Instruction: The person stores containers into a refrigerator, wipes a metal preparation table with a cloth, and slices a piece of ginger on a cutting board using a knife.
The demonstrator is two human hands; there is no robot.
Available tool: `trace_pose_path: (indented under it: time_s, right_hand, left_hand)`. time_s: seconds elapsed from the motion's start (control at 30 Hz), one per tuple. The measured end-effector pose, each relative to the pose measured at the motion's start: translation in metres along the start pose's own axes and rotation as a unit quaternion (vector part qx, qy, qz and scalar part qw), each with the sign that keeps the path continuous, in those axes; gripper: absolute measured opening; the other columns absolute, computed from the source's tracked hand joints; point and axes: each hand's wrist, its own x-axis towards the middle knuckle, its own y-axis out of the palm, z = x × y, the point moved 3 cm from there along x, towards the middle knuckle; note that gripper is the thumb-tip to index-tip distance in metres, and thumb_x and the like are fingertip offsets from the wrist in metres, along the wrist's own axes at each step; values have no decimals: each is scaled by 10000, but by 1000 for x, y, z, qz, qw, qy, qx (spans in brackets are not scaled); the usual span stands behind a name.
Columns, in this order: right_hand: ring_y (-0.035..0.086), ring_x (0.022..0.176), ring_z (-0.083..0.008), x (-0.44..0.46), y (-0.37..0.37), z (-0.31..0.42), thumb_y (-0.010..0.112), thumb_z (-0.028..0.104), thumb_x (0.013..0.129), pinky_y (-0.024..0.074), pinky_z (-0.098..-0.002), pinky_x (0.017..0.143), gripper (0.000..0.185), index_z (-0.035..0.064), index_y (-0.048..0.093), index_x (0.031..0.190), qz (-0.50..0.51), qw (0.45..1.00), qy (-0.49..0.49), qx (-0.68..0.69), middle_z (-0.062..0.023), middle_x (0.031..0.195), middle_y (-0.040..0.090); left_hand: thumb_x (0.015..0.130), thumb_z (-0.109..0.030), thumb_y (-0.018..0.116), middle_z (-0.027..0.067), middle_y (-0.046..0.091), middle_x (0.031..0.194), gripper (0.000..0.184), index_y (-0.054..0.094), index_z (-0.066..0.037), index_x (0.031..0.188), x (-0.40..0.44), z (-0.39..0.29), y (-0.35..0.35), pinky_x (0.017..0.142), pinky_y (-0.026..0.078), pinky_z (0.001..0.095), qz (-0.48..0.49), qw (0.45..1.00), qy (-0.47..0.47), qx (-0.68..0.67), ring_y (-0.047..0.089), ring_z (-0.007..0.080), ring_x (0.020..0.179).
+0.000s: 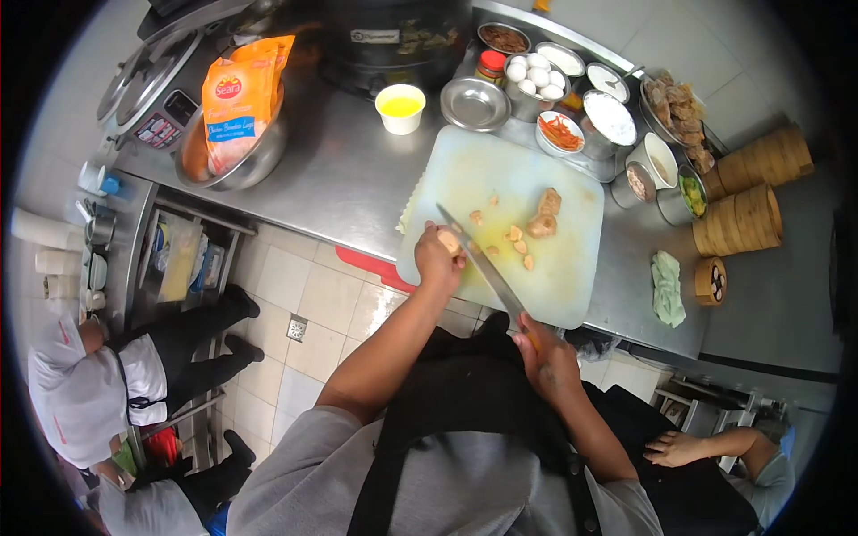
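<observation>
Apron (447,384) nearest, hands (434,259) grip ginger (450,239) (left) and knife (493,275) (right), diagonal, tip away-left.

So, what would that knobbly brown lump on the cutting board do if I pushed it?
The lump would probably wobble rather than roll smoothly, because it's long and uneven. It's likely stiff, since it looks like a solid root. It might slide a bit: the board looks flat and smooth.

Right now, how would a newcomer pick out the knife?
Start at the pale cutting board on the metal counter. The knife slants over it, held in the right hand. Long and narrow, it stands apart from the small cut pieces beside it.
</observation>
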Motion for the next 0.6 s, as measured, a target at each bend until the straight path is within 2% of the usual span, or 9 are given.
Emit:
trace_pose_path:
  time_s: [0.07, 0.13, 0.2, 0.27, 0.3, 0.33, 0.43, 0.5, 0.6]
  right_hand:
    - [684, 928, -383, 13, 1, -8, 631, 229, 949, 543, -430, 777, 338, 52, 609, 1236, -10, 1000, -15, -4, -204, 1007, 701]
    - [683, 921, -399, 29, 3, -25, 596, 259, 975, 540, -420, 786, 340, 46, 606, 1240, 60, 990, 116, 55, -217, 961, 704]
    - [706, 857, -370, 36, -2, -36, 571, 289, 991, 537, -394, 780, 357, 46, 601, 1252, 52, 993, 93, 58, -206, 878, 709]
    - [707, 813, -296, 42, -16, -42, 586, 299, 981, 527, -358, 785, 379, 46, 597, 1263, 93, 976, 167, 99, -183, 810, 695]
    - [707, 813, -296, 45, -21, -51, 586, 299, 981, 527, -358, 785, 379, 46, 597, 1263, 98, 977, 159, 100, -183, 810, 695]
    - [691, 798, -265, 46, -24, -63, 602, 308, 970, 522, -348, 789, 400, 46, 591, 1272, 120, 974, 159, 106, -163, 819, 692]
    - [665, 781, -230, 50, -33, -100, 634, 321, 948, 515, -337, 794, 443, 45, 578, 1290, 209, 958, 146, 130, -134, 870, 693]
    - [649, 811, -225, 60, -42, -107, 664, 314, 926, 513, -342, 806, 482, 49, 557, 1314, 326, 916, 183, 142, -121, 992, 687]
    - [637, 856, -208, 79, -65, -115, 661, 303, 926, 506, -333, 832, 476, 52, 554, 1316, 400, 865, 265, 149, -129, 981, 681]
  left_hand:
    - [1057, -385, 351, 84, 609, 742, 417, 563, -36, 975, -18, 5, 10, 415, 375, 305, -2, 1000, -11, 26, 531, 184, 501]
    - [1060, -390, 328, 92, 591, 714, 441, 551, -19, 975, -24, 4, 16, 381, 359, 294, -4, 999, -15, 48, 505, 187, 451]
    - [1026, -381, 459, 91, 601, 786, 386, 538, -9, 1093, -19, -5, 7, 406, 398, 284, 12, 992, 4, 127, 561, 173, 544]
    - [981, -302, 541, 90, 607, 848, 341, 521, -5, 1147, -16, -15, 1, 441, 428, 277, 10, 987, 51, 153, 581, 165, 609]
    - [936, -224, 622, 90, 613, 909, 365, 504, -1, 1201, -16, -21, 0, 475, 457, 271, 14, 979, 91, 182, 602, 156, 674]
    - [936, -224, 622, 90, 613, 909, 365, 504, -1, 1201, -18, -26, -2, 475, 457, 271, 8, 979, 98, 178, 602, 156, 674]
    - [817, 10, 615, 87, 613, 990, 454, 487, 7, 1253, -33, -44, -4, 574, 506, 263, 16, 973, 158, 166, 615, 152, 783]
    - [817, 12, 616, 86, 611, 986, 465, 485, 7, 1263, -41, -47, -1, 583, 513, 271, -3, 971, 176, 162, 620, 154, 801]
    - [853, -48, 665, 75, 626, 1047, 426, 526, -3, 1254, -51, -37, 2, 679, 531, 295, -25, 957, 212, 196, 632, 160, 895]
